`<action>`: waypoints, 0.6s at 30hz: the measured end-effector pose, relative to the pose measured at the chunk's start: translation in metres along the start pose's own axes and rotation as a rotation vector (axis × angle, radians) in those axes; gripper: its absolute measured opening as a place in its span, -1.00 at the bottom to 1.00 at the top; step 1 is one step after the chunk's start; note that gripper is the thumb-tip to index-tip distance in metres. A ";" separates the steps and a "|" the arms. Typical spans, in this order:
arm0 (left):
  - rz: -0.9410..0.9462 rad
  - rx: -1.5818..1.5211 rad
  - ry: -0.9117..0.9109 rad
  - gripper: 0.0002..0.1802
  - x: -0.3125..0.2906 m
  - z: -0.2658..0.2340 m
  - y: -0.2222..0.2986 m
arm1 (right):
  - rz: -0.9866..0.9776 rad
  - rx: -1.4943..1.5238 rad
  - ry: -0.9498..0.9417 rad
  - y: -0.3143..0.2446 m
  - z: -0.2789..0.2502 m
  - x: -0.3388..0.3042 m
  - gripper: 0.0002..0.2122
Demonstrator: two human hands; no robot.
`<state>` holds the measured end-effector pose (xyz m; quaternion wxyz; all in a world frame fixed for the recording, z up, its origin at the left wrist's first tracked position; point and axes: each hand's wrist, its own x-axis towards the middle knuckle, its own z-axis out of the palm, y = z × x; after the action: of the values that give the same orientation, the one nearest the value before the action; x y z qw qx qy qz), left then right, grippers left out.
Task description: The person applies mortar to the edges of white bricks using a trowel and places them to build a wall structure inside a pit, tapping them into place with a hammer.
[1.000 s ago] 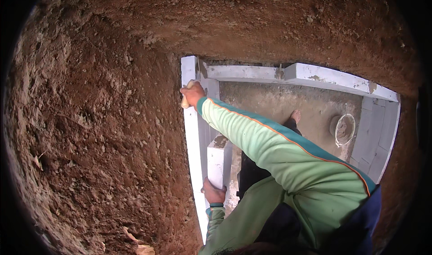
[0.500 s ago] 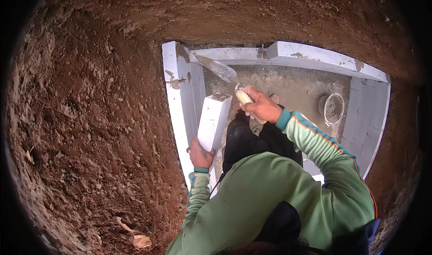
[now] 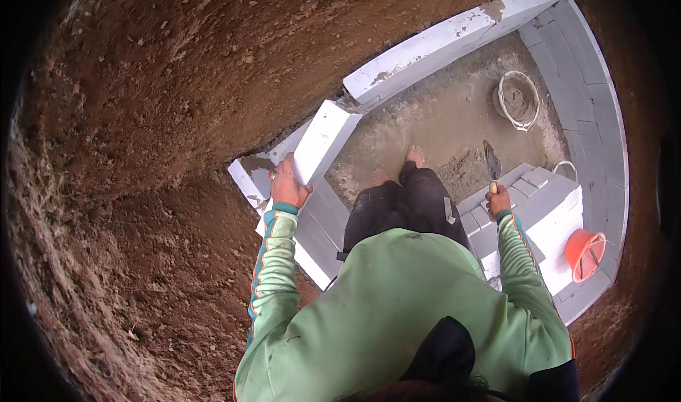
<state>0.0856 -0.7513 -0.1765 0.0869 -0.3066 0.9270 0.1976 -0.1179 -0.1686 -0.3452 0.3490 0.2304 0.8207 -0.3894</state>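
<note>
My left hand is closed on the near end of a white building block. The block slants over the low left part of the far wall, its far end close to the raised course. Whether it rests on the wall or is held just above, I cannot tell. My right hand, off to the right, grips the handle of a pointed trowel, its blade pointing away from me. Grey mortar covers part of the wall's left corner.
White block walls enclose the pit, with brown earth outside. A bucket of mortar stands on the muddy floor. To my right are stacked blocks and an orange bucket. My bare feet are on the floor.
My view has turned right. The left hand has brought the block forward over the far wall. My right hand has drawn the trowel away from the wall to my right side.
</note>
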 end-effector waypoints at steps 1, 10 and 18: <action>0.035 -0.002 -0.006 0.07 0.015 0.002 -0.007 | 0.036 0.045 0.038 0.022 -0.004 -0.001 -0.69; 0.194 0.243 -0.143 0.10 0.099 -0.001 -0.021 | 0.245 0.458 0.275 0.144 0.041 -0.106 -0.75; 0.255 0.269 -0.164 0.12 0.134 0.013 -0.042 | 0.407 0.719 0.346 0.175 0.148 -0.233 -0.82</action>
<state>0.0047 -0.8482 -0.2396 0.1765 -0.1552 0.9662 0.1056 0.2051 -0.2085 -0.3206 0.1738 0.5556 0.6174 -0.5291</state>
